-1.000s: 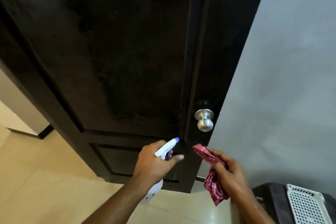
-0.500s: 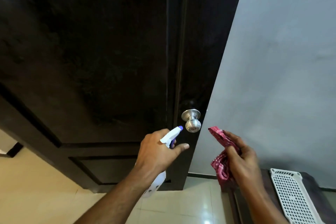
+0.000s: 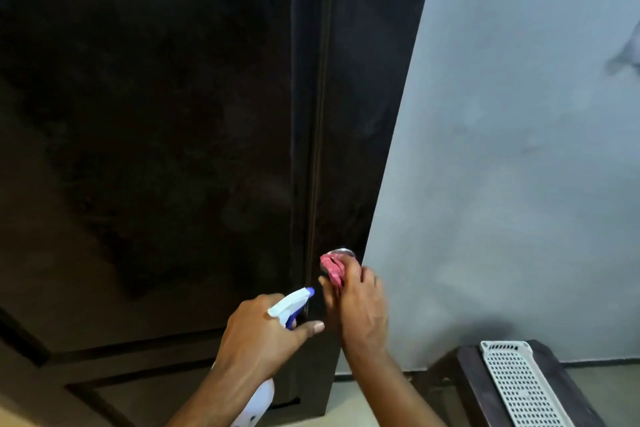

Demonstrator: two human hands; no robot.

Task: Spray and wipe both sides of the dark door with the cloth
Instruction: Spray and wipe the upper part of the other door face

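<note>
The right hand (image 3: 360, 305) is pressing the soft, bunched cloth (image 3: 331, 270) around the knob (image 3: 343, 252) at the door's (image 3: 173, 114) right edge; the left hand's (image 3: 263, 333) fingers are curling around the light bottle (image 3: 291, 303).

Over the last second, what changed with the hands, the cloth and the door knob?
The right hand moved left and up to the silver door knob, pressing the red cloth over it; the knob is now mostly covered. The left hand kept holding the spray bottle, its nozzle toward the dark door.
</note>
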